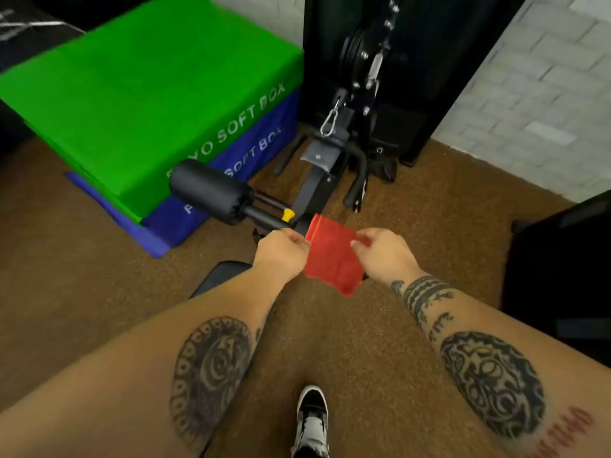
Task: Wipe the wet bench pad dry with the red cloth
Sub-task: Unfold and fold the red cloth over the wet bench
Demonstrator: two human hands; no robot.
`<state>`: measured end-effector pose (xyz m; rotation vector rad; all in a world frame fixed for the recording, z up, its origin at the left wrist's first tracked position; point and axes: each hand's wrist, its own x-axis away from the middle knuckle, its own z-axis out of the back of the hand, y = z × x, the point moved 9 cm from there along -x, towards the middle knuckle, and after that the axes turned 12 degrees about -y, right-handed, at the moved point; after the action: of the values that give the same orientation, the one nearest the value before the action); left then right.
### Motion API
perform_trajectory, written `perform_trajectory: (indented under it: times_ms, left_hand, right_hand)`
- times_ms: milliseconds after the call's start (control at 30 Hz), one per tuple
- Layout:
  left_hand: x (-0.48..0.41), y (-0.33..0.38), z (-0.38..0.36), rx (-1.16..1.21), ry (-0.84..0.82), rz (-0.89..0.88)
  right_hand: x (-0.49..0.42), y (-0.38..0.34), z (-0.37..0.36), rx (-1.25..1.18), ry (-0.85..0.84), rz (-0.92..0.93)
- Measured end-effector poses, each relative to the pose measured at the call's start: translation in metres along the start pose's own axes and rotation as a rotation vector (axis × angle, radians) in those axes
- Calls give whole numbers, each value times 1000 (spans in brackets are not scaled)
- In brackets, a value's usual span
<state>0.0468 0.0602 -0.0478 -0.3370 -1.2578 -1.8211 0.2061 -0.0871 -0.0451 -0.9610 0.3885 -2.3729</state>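
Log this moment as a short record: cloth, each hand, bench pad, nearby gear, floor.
cloth: red cloth, held up in the air between both hands, lower part hanging
left hand: pinching the cloth's left edge
right hand: pinching its right edge
bench pad: dark, mostly hidden under the left forearm; cloth not on it; wetness cannot be told
nearby: black roller pad, green soft box
floor: brown carpet

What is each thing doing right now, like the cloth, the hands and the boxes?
Red cloth: folded, held up in the air between both hands.
Left hand: pinching the cloth's left edge.
Right hand: pinching the cloth's right edge.
Bench pad: mostly hidden under the left arm, untouched; wetness can't be seen.
Green box: stacked on the blue box.
Carabiner: closed, hanging.
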Motion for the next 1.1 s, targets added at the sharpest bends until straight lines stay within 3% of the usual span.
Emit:
perform_trajectory:
  times_ms: [133,267,367,500,633,833,1100]
  left_hand:
    - [-36,-29,-30,202,80,129]
    - [-51,-51,-42,369,194,137]
    - [-53,-64,-48,500,149,90]
    - [-31,-95,-31,736,-18,-21]
    - [7,-157,11,835,-75,-107]
    - [43,-303,83,987,51,-294]
    - [60,-444,141,845,413,-459]
  right_hand:
    - [-39,24,-31,80,-10,-35]
    - [-22,21,-35,32,254,23]
    - [-3,-10,-44,42,336,150]
    - [24,-80,-95,-140,205,467]
    - [37,-124,-156,-428,68,486]
    - [46,-214,-287,-598,-23,660]
    - [43,-294,-416,-704,-111,923]
